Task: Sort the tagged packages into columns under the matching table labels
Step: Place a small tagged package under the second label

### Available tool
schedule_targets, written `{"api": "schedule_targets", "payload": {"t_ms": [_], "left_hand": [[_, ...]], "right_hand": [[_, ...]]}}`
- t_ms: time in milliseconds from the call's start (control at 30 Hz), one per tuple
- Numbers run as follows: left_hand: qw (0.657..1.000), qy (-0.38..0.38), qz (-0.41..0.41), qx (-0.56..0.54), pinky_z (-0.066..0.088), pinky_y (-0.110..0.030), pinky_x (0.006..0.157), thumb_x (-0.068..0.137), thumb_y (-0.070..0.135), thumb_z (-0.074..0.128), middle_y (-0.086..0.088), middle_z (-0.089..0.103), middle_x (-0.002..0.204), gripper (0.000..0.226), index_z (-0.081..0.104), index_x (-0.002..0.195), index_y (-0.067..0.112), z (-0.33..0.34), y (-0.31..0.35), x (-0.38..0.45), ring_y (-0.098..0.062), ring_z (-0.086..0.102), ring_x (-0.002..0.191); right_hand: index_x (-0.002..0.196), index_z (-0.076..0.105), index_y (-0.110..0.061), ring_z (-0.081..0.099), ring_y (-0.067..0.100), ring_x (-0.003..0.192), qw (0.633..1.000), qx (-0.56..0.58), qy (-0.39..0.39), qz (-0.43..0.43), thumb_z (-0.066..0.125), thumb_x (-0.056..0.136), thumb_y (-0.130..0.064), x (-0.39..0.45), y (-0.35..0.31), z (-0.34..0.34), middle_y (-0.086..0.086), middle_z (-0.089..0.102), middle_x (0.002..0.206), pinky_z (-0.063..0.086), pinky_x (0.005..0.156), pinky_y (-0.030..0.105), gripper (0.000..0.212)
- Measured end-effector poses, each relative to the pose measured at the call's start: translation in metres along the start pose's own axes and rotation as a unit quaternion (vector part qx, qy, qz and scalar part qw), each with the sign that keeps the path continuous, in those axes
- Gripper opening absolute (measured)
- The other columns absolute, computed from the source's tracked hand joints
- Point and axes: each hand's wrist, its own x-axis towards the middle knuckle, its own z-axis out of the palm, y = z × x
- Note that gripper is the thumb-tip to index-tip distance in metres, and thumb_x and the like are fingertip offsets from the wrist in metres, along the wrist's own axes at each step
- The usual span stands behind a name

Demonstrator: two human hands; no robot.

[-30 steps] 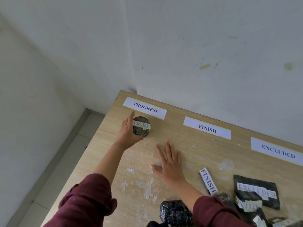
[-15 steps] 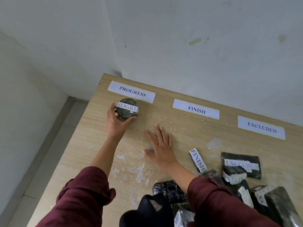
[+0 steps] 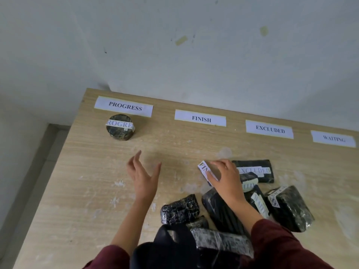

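Note:
A round black package tagged PROGRESS (image 3: 120,127) stands alone just below the PROGRESS table label (image 3: 124,106). My left hand (image 3: 142,176) hovers open over bare wood, well clear of that package. My right hand (image 3: 226,176) lies on a small package tagged FINISH (image 3: 205,169), fingers curled over it. Further labels read FINISH (image 3: 200,118), EXCLUDED (image 3: 269,129) and WAITING (image 3: 333,139). A flat black package tagged EXCLUDED (image 3: 256,168) lies right of my right hand.
A heap of black wrapped packages (image 3: 180,208) fills the near right of the wooden table (image 3: 87,191), one tagged WAITING (image 3: 260,205). The wall runs behind the labels. The table's left edge drops to the floor (image 3: 29,181).
My left hand let go of the PROGRESS package and drew back toward me. My right hand moved right from the bare table onto the FINISH package.

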Motion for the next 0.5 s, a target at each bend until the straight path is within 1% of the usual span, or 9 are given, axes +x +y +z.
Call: {"api": "schedule_targets", "payload": {"t_ms": [100, 167, 200, 267, 333, 367, 400, 433, 500], "left_hand": [[0.999, -0.038, 0.023, 0.018, 0.029, -0.032, 0.101, 0.086, 0.026, 0.066, -0.015, 0.031, 0.135, 0.062, 0.035, 0.138, 0.011, 0.012, 0.000, -0.013, -0.027, 0.029, 0.129], [0.996, -0.066, 0.044, 0.043, 0.032, -0.038, 0.104, 0.088, 0.027, 0.064, -0.014, 0.031, 0.137, 0.061, 0.035, 0.139, 0.011, 0.020, 0.000, -0.017, -0.028, 0.028, 0.131], [0.994, -0.078, 0.054, 0.061, 0.031, -0.042, 0.107, 0.089, 0.029, 0.061, -0.014, 0.030, 0.140, 0.061, 0.034, 0.140, 0.010, 0.024, 0.001, -0.018, -0.029, 0.027, 0.133], [0.985, -0.103, 0.070, 0.115, 0.026, -0.047, 0.115, 0.092, 0.041, 0.051, -0.014, 0.026, 0.148, 0.066, 0.027, 0.144, 0.009, 0.033, 0.002, -0.017, -0.029, 0.020, 0.140], [0.969, -0.140, 0.085, 0.185, 0.009, -0.047, 0.120, 0.089, 0.057, 0.035, -0.013, 0.011, 0.158, 0.080, 0.013, 0.150, 0.009, 0.043, 0.005, -0.012, -0.028, 0.004, 0.147], [0.960, -0.159, 0.086, 0.215, -0.001, -0.045, 0.121, 0.089, 0.061, 0.033, -0.012, 0.001, 0.160, 0.085, 0.004, 0.152, 0.011, 0.049, 0.006, -0.008, -0.028, -0.006, 0.148], [0.951, -0.177, 0.085, 0.240, -0.009, -0.045, 0.119, 0.089, 0.062, 0.036, -0.011, -0.011, 0.160, 0.089, -0.005, 0.152, 0.013, 0.054, 0.008, -0.004, -0.027, -0.016, 0.147], [0.943, -0.192, 0.082, 0.259, -0.014, -0.046, 0.117, 0.088, 0.064, 0.040, -0.009, -0.020, 0.158, 0.094, -0.012, 0.150, 0.016, 0.059, 0.010, 0.001, -0.027, -0.022, 0.145], [0.930, -0.218, 0.071, 0.288, -0.020, -0.050, 0.113, 0.079, 0.073, 0.042, -0.007, -0.034, 0.152, 0.106, -0.022, 0.147, 0.023, 0.067, 0.013, 0.009, -0.026, -0.031, 0.141]], "right_hand": [[0.120, 0.067, -0.021, 0.045, 0.017, 0.123, 0.999, -0.008, -0.026, 0.017, 0.062, 0.089, -0.045, -0.009, 0.005, -0.001, -0.003, 0.055, 0.126, 0.037, 0.105, 0.035, 0.040], [0.115, 0.069, -0.023, 0.047, 0.017, 0.121, 0.999, -0.020, -0.029, 0.000, 0.065, 0.088, -0.043, -0.013, 0.003, 0.000, -0.004, 0.058, 0.123, 0.035, 0.102, 0.034, 0.035], [0.111, 0.068, -0.024, 0.050, 0.018, 0.117, 0.999, -0.026, -0.022, -0.013, 0.066, 0.087, -0.043, -0.014, 0.001, 0.002, -0.006, 0.060, 0.118, 0.037, 0.098, 0.034, 0.031], [0.104, 0.063, -0.029, 0.055, 0.017, 0.103, 0.999, -0.030, -0.011, -0.030, 0.067, 0.085, -0.041, -0.013, -0.004, 0.003, -0.011, 0.064, 0.103, 0.039, 0.088, 0.031, 0.022], [0.103, 0.059, -0.033, 0.057, 0.011, 0.094, 0.999, -0.005, -0.017, -0.028, 0.065, 0.087, -0.038, -0.007, -0.007, 0.004, -0.015, 0.066, 0.096, 0.043, 0.081, 0.027, 0.017], [0.104, 0.060, -0.032, 0.058, 0.007, 0.092, 0.999, 0.041, -0.022, -0.017, 0.065, 0.088, -0.034, -0.002, -0.009, 0.004, -0.015, 0.066, 0.097, 0.047, 0.080, 0.025, 0.017], [0.106, 0.061, -0.028, 0.060, 0.005, 0.090, 0.993, 0.113, -0.025, 0.008, 0.065, 0.089, -0.028, 0.006, -0.011, 0.003, -0.013, 0.067, 0.101, 0.052, 0.077, 0.025, 0.018], [0.107, 0.062, -0.024, 0.062, 0.005, 0.087, 0.979, 0.199, -0.023, 0.045, 0.065, 0.089, -0.023, 0.016, -0.012, 0.002, -0.009, 0.067, 0.104, 0.055, 0.074, 0.025, 0.018], [0.110, 0.065, -0.018, 0.066, 0.011, 0.078, 0.932, 0.336, -0.012, 0.134, 0.064, 0.091, -0.017, 0.040, -0.014, -0.002, 0.001, 0.067, 0.106, 0.058, 0.066, 0.023, 0.019]]}}
